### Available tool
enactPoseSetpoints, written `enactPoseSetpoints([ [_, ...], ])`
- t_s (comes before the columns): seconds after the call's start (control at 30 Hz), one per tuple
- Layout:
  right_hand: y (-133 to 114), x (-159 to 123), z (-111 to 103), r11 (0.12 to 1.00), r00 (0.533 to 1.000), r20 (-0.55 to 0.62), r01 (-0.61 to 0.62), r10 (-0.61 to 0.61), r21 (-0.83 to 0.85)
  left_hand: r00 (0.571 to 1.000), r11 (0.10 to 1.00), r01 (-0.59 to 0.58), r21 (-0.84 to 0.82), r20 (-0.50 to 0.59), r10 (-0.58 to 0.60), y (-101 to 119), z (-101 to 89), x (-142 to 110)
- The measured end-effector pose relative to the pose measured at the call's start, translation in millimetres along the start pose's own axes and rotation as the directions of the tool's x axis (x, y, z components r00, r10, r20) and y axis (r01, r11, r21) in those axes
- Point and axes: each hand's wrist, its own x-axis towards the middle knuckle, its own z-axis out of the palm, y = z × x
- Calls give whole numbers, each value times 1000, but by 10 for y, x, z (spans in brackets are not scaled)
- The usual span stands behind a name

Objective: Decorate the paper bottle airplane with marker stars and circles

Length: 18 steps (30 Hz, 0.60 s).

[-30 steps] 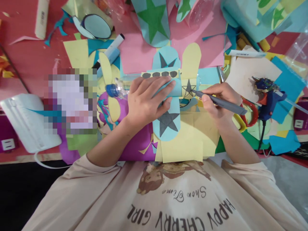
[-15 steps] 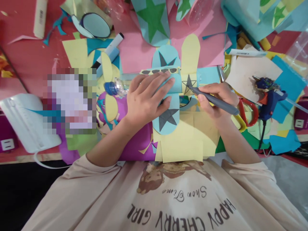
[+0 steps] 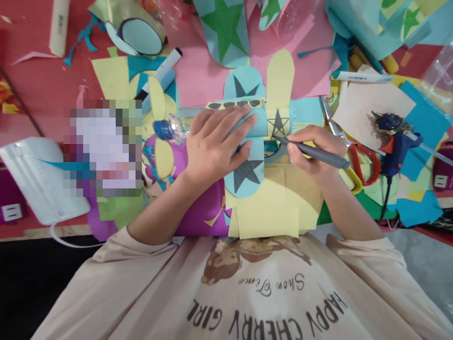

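Note:
My left hand [image 3: 219, 137] lies over a plastic bottle [image 3: 179, 128] wrapped in light blue paper, its fingers draped across the far side and its thumb on the near side, holding it. The blue cap points left. Blue paper wings with dark stars, the near wing [image 3: 244, 177] among them, stick out from the bottle. In my right hand [image 3: 314, 148] is a dark grey marker [image 3: 313, 153], gripped between thumb and fingers. Its tip touches the lower left point of a partly filled star [image 3: 278, 123] on a yellow paper band. A yellow rounded strip [image 3: 280, 75] extends beyond the band.
Scissors [image 3: 364, 163] with red and yellow handles lie just right of my right hand. Farther right is a blue glue gun [image 3: 396, 146] with its cord. A white corded device [image 3: 44, 182] sits at left. Yellow sheets [image 3: 269, 203], markers and paper scraps cover the table.
The marker tip has shifted down and slightly left, from inside the star to its lower left point. My right hand moved with it. My left hand and the bottle stayed put.

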Motion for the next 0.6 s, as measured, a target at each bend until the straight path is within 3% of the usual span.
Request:
enactPoseSetpoints([
  [0.23,-10,-9,-4,1000,995,-96,11,-12,-12,1000,999,-13,29,-20,13,16,-14,6],
  [0.43,-11,4,-9,1000,999,-53,-3,1,-30,1000,999,-5,36,-12,5,20,-10,8],
  [0.6,15,0,4,1000,999,-37,4,-3,20,992,996,-71,51,-97,76,-22,38,0],
])
